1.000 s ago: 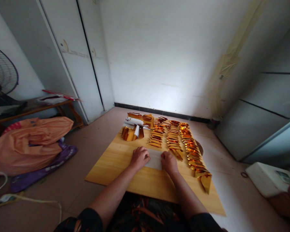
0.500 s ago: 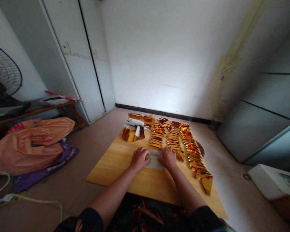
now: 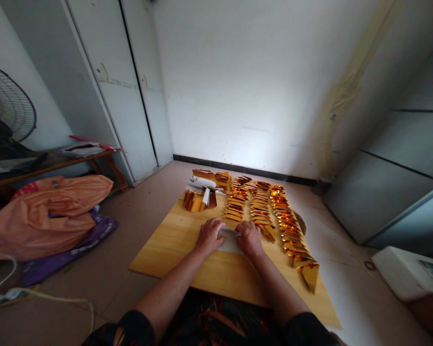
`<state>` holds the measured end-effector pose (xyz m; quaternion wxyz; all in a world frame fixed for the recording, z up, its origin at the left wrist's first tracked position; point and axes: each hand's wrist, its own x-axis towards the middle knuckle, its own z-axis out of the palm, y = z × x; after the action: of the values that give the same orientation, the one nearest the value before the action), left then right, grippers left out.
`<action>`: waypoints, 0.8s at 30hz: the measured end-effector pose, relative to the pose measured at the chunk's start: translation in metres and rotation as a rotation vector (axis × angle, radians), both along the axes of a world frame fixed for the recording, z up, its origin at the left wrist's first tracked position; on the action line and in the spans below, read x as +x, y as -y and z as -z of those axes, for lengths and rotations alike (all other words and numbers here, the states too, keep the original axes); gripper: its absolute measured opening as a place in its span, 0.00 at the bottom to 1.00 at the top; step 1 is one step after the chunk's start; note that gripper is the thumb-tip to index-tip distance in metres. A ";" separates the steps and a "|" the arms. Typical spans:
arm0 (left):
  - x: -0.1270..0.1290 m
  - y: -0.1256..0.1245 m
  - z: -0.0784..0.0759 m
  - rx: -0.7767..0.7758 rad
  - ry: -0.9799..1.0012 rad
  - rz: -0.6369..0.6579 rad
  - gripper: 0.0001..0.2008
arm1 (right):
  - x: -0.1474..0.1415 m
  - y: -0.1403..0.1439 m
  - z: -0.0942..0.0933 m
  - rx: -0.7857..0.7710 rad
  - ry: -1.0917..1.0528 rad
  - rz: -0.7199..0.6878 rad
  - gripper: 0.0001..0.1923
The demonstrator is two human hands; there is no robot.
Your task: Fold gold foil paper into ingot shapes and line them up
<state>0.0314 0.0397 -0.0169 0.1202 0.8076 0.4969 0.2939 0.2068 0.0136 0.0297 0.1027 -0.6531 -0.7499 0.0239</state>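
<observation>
A pale grey-white sheet of paper (image 3: pixel 231 245) lies on the wooden board in front of me. My left hand (image 3: pixel 210 236) is closed on the sheet's far left corner, thumb toward the middle. Across from it, my right hand (image 3: pixel 251 239) grips the far right corner. Between the two hands the far edge is raised and curled over. Just beyond stand rows of folded gold foil paper pieces (image 3: pixel 234 206), with another long row (image 3: pixel 292 230) on the right.
The wooden board (image 3: pixel 159 245) lies across my lap. At its back left are curled gold foil sheets (image 3: pixel 195 201) and a white roll (image 3: pixel 202 182). An orange bag (image 3: pixel 39 216) and a fan (image 3: pixel 10 105) are on the left; a white box (image 3: pixel 407 274) is on the right.
The sheet's far edge has lifted and curled toward me between my hands. Both hands have shifted only slightly. The foil rows are unchanged.
</observation>
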 end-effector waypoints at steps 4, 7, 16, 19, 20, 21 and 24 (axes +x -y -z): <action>0.000 0.001 -0.001 -0.004 -0.029 0.007 0.13 | 0.001 0.002 0.004 0.020 -0.006 -0.035 0.10; 0.000 0.003 -0.004 -0.004 -0.042 0.004 0.09 | 0.002 0.003 0.007 0.024 -0.010 -0.071 0.10; 0.001 0.005 -0.005 0.021 -0.069 -0.008 0.05 | 0.006 0.008 0.011 -0.006 -0.058 -0.086 0.12; 0.002 0.005 -0.002 0.032 -0.075 -0.007 0.06 | 0.008 0.010 0.009 -0.019 -0.058 -0.084 0.14; 0.002 0.005 -0.001 0.038 -0.076 -0.004 0.06 | 0.009 0.011 0.008 -0.020 -0.058 -0.089 0.14; 0.002 0.005 -0.001 0.046 -0.078 0.001 0.07 | 0.009 0.011 0.006 -0.023 -0.058 -0.092 0.15; 0.002 0.008 -0.003 0.072 -0.095 0.030 0.07 | 0.009 0.012 0.002 -0.058 -0.058 -0.093 0.15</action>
<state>0.0335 0.0321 -0.0136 0.0718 0.8319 0.4791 0.2709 0.2162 0.0014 0.0274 0.1042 -0.6193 -0.7751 0.0692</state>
